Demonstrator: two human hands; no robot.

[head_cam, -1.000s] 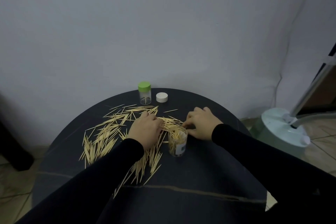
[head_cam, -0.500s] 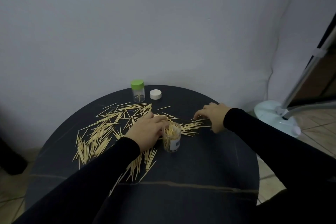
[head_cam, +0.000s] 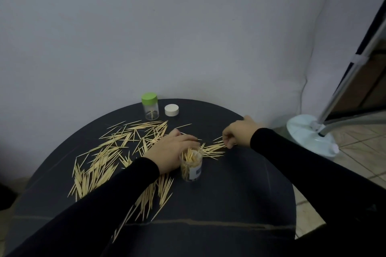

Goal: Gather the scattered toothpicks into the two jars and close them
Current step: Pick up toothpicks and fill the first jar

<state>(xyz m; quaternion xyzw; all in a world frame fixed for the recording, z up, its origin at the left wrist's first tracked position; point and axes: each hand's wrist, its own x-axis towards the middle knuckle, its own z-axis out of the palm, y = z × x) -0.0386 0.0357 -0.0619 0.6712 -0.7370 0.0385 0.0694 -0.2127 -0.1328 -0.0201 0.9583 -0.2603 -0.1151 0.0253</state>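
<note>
Many toothpicks [head_cam: 104, 162] lie scattered over the left half of the round black table [head_cam: 229, 194]. An open clear jar [head_cam: 191, 170], partly filled with upright toothpicks, stands near the middle. My left hand [head_cam: 169, 152] rests palm down on the toothpicks just left of that jar, fingertips by its rim. My right hand [head_cam: 238, 133] is further right, its curled fingers pinching the ends of a small bunch of toothpicks [head_cam: 213, 150]. A second jar with a green lid [head_cam: 150, 108] stands at the back, with a loose white lid [head_cam: 171, 110] beside it.
A pale wall rises directly behind the table. On the tiled floor to the right stands a light blue fan base [head_cam: 311, 133] with a slanted metal pole. The table's near and right parts hold no toothpicks.
My right hand moved from beside the open jar out to the right, drawing a small bunch of toothpicks with it. My left hand stayed by the jar.
</note>
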